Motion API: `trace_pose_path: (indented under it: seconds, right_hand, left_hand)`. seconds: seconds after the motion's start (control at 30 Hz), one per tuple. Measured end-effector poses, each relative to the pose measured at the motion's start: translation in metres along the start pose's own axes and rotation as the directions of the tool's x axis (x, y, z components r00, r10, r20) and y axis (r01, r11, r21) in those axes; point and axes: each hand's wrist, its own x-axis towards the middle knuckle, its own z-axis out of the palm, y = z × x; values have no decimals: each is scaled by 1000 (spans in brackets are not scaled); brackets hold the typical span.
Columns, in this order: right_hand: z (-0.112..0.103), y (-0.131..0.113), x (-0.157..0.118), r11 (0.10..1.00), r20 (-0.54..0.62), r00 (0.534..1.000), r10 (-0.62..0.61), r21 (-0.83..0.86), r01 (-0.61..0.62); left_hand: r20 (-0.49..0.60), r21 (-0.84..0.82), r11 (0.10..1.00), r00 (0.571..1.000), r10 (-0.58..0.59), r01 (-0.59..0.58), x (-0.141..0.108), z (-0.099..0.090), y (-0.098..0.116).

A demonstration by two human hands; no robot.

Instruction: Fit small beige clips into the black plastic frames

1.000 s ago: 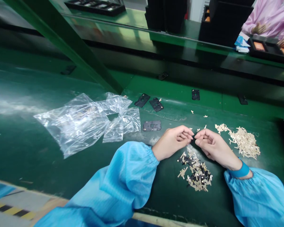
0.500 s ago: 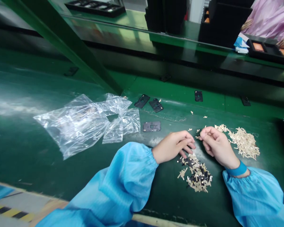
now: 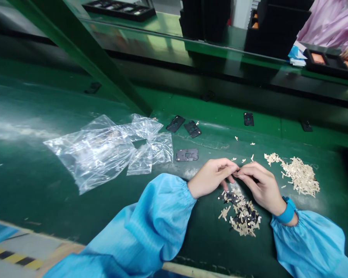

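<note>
My left hand [image 3: 213,177] and my right hand [image 3: 258,183] meet fingertip to fingertip over the green table. Both are closed in a pinch; whatever lies between the fingertips is too small or hidden to name. Just below them is a mixed pile of small beige and black pieces [image 3: 245,217]. A larger heap of small flat beige pieces [image 3: 301,177] lies to the right of my right hand, with a smaller cluster [image 3: 272,158] beside it. Several single beige pieces [image 3: 243,160] are scattered beyond my fingers. Left of them rests a flat black plastic part [image 3: 187,155].
Clear plastic bags [image 3: 104,154] lie on the left of the table [image 3: 31,185]. More black parts [image 3: 248,119] sit farther back. A green post [image 3: 84,50] slants across the left. Black trays [image 3: 330,63] and a person in a pink sleeve [image 3: 327,25] are beyond the ledge.
My right hand has moved left from the scattered beige pieces to meet my left hand. My left fingers have closed into a pinch.
</note>
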Motion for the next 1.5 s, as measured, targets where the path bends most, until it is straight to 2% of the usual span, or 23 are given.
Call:
trace_pose_path:
  seconds: [0.23, 0.33, 0.43, 0.57, 0.73, 0.93, 1.07, 1.2, 1.5]
  right_hand:
    - [1, 0, 0, 1000, -21, 1000, 3, 9, -2]
    - [2, 1, 1, 985, -64, 984, 165, 63, -161]
    - [4, 0, 1, 937, -54, 939, 341, 101, -334]
    - [6, -4, 2, 917, 13, 919, 395, 45, -395]
    - [6, -5, 2, 911, 34, 913, 407, 62, -408]
    - [8, -5, 0, 908, 5, 921, 390, 164, -385]
    - [9, -4, -1, 902, -44, 916, 399, 195, -384]
    - [10, -4, -1, 906, -59, 916, 397, 186, -380]
    - [10, -4, -2, 937, -56, 940, 338, 112, -330]
  left_hand:
    - [-22, -38, 999, 1000, -10, 9, 0, -1, 4]
    - [-97, 11, 999, 995, 36, -35, 0, 0, 3]
    - [-209, 91, 992, 972, 106, -88, 0, 3, -2]
    - [-287, 260, 953, 930, 228, -154, -2, 11, -8]
    - [-263, 410, 887, 903, 340, -214, -5, 15, -12]
    - [-219, 430, 872, 910, 351, -233, -6, 15, -14]
    - [-163, 531, 814, 915, 369, -234, -7, 15, -11]
    - [-140, 581, 772, 903, 406, -257, -8, 14, -10]
    - [-96, 581, 756, 897, 432, -302, -6, 9, -19]
